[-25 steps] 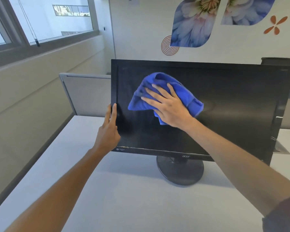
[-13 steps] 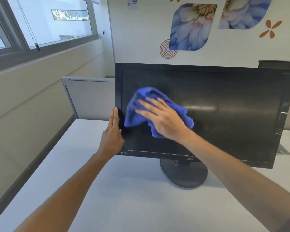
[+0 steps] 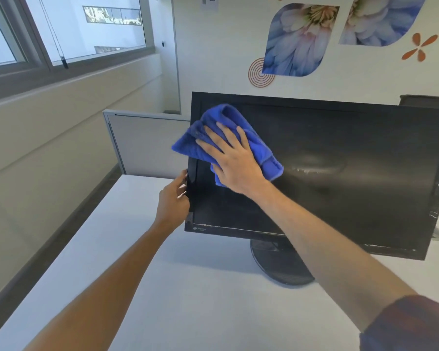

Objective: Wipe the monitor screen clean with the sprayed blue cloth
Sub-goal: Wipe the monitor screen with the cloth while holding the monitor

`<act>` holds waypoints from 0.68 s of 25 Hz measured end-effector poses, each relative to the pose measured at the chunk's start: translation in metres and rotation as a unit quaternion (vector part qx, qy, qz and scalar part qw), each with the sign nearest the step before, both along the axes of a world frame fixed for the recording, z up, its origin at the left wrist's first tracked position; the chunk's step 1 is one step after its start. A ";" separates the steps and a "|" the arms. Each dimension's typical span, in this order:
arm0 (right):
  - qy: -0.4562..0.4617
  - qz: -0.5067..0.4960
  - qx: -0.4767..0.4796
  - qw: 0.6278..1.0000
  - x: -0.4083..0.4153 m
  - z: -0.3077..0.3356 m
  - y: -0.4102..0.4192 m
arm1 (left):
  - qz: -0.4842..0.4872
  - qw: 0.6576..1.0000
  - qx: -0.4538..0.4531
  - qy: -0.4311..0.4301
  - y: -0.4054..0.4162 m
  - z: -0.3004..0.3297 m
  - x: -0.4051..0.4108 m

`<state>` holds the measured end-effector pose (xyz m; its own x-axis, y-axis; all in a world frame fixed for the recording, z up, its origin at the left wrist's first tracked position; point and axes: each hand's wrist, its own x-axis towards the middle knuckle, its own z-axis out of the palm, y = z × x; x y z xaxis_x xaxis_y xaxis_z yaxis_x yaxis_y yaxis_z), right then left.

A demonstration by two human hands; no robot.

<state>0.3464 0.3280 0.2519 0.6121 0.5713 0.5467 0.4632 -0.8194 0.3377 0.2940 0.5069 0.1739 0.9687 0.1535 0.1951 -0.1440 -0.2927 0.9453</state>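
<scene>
On the white worktop point(image 3: 188, 300), the right hand point(image 3: 235, 162) presses a blue cloth point(image 3: 226, 120) flat-fingered against the monitor point(image 3: 352, 173); the left hand point(image 3: 174, 201) grips its left edge.

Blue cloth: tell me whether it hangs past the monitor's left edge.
Yes: the blue cloth overlaps the monitor frame's left edge.

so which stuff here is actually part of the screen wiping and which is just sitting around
In the job:
blue cloth
monitor
right hand, pressing the cloth flat
left hand, gripping the monitor's left edge

Just around:
desk
partition panel
flower wall prints
window
</scene>
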 end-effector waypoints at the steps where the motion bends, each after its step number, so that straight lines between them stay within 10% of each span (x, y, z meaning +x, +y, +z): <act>1: 0.002 0.007 0.000 1.000 -0.006 -0.014 0.000 | -0.002 1.000 -0.009 -0.001 0.000 -0.001 0.000; 11: 0.102 0.049 -0.078 0.991 -0.079 -0.130 -0.004 | -0.010 0.999 -0.043 -0.011 0.001 0.000 -0.010; 17: 0.110 0.074 -0.072 0.989 -0.084 -0.090 -0.034 | 0.025 0.975 0.188 -0.121 -0.011 0.012 -0.016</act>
